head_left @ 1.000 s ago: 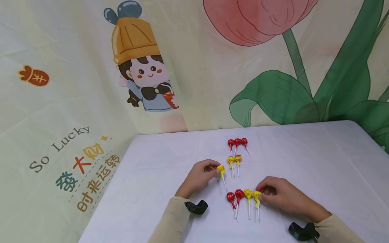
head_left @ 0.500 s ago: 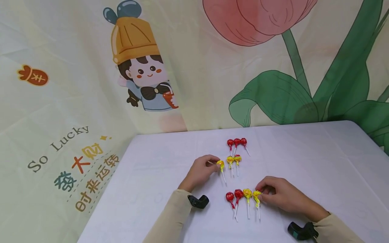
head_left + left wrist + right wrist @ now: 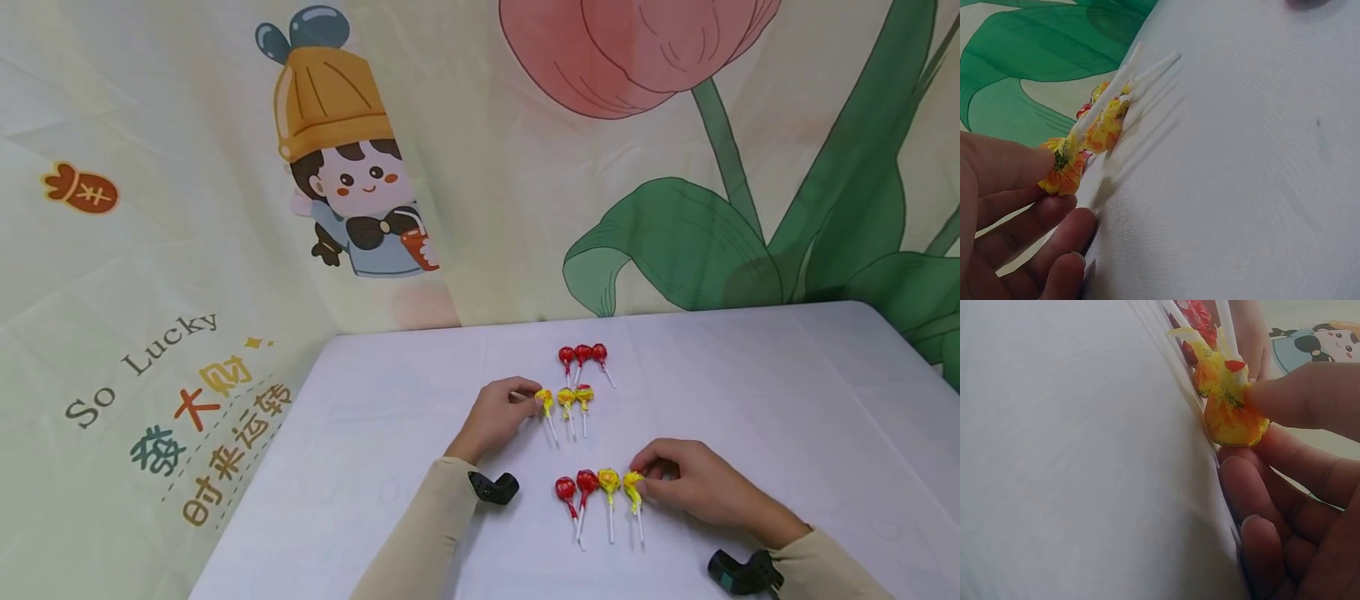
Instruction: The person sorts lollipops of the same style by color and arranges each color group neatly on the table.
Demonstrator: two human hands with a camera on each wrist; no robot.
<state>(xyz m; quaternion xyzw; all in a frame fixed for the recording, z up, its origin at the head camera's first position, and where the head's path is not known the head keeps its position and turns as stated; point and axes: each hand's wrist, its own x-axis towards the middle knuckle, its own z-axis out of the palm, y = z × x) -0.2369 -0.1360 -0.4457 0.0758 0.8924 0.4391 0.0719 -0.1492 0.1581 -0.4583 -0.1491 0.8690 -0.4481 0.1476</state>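
Note:
My left hand (image 3: pixel 498 418) pinches a yellow lollipop (image 3: pixel 545 402) by its wrapped head, just left of two yellow lollipops (image 3: pixel 567 402) lying side by side. In the left wrist view, thumb and fingers grip the orange-yellow wrapper (image 3: pixel 1065 169), its white stick pointing away from the hand. Nearer the front, my right hand (image 3: pixel 701 483) pinches the head of another yellow lollipop (image 3: pixel 633 487) at the right end of a row. That row also has one more yellow lollipop (image 3: pixel 610 482) and two red lollipops (image 3: pixel 587 482) whose sticks cross or touch.
Three red lollipops (image 3: pixel 582 356) lie close together behind the yellow ones. Everything rests on a white-covered table (image 3: pixel 810 400). A printed cloth backdrop (image 3: pixel 487 208) hangs behind the table's far edge. Black cameras (image 3: pixel 495 488) sit on both wrists.
My left hand has moved away from me with its yellow lollipop, bringing it level with the two yellow ones. The right hand stays in place on its lollipop.

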